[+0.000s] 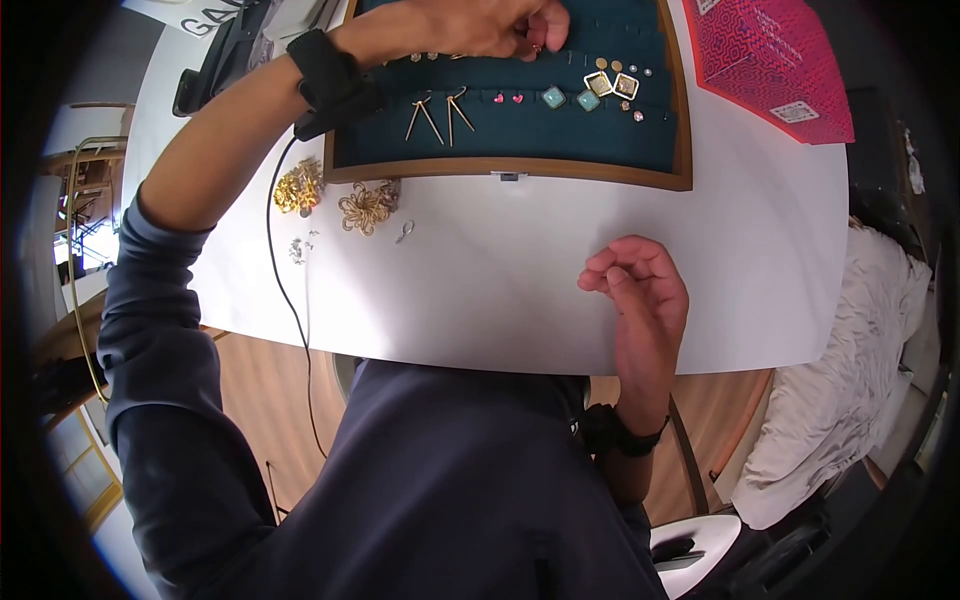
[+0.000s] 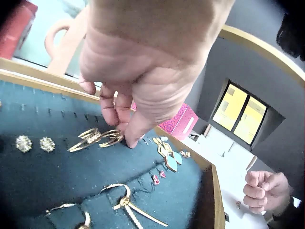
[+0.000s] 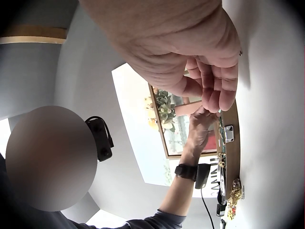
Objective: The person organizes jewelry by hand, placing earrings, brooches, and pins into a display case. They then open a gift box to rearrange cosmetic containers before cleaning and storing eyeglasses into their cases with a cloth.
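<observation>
My left hand (image 1: 500, 28) reaches over the far part of a wood-framed jewelry tray (image 1: 510, 168) lined in dark teal. Thumb and fingertips pinch a gold hoop earring (image 2: 112, 138) at the lining, beside a matching hoop earring (image 2: 86, 139). Two clear stone studs (image 2: 35, 144) sit further along that row. Nearer the front hang long gold bar earrings (image 1: 455, 118), pink studs (image 1: 508, 98) and turquoise square earrings (image 1: 571, 97). Over the white table, my right hand (image 1: 645, 295) hovers with fingers loosely bent and nothing visible in them. A tiny earring (image 2: 238, 204) lies close to it.
Left of centre on the white table (image 1: 500, 290) are a gold jewelry pile (image 1: 298, 188), a beaded gold cluster (image 1: 365, 208), small silver pieces (image 1: 300, 246) and a hoop (image 1: 405, 232). A black cable (image 1: 276, 250) hangs from the left wrist. A pink patterned box (image 1: 770, 60) stands at right.
</observation>
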`<action>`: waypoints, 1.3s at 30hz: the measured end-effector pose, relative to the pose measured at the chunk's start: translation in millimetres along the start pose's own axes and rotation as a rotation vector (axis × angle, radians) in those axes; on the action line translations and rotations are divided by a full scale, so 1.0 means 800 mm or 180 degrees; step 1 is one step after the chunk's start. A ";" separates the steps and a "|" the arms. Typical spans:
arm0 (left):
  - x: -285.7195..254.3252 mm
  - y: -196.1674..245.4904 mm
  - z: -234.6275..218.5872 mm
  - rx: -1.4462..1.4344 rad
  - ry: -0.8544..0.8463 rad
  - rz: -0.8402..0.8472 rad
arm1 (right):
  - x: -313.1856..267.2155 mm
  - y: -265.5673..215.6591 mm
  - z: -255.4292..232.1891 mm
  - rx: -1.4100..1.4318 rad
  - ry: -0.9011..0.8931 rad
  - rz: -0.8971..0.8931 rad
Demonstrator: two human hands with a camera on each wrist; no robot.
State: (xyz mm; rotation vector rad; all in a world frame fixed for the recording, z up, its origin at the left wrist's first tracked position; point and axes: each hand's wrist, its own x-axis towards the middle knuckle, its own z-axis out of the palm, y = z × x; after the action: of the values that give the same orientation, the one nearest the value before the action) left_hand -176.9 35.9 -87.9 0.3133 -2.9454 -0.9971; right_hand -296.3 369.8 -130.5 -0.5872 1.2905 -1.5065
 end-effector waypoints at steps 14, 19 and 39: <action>0.014 -0.026 0.012 -0.1441 0.0070 -0.0633 | 0.001 -0.009 -0.007 -0.0152 0.0385 -0.0346; 0.006 -0.015 0.006 -0.1153 0.0062 -0.0648 | 0.005 -0.019 -0.040 -0.0457 0.0816 -0.0780; -0.009 0.026 0.005 0.0196 0.0168 -0.0064 | -0.010 0.005 -0.028 -0.3846 0.0766 -0.1110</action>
State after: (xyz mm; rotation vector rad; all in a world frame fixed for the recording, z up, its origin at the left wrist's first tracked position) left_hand -174.2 55.9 -77.8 0.3655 -2.9353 -0.8873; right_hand -310.9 386.6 -138.9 -1.4711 2.3524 -0.9118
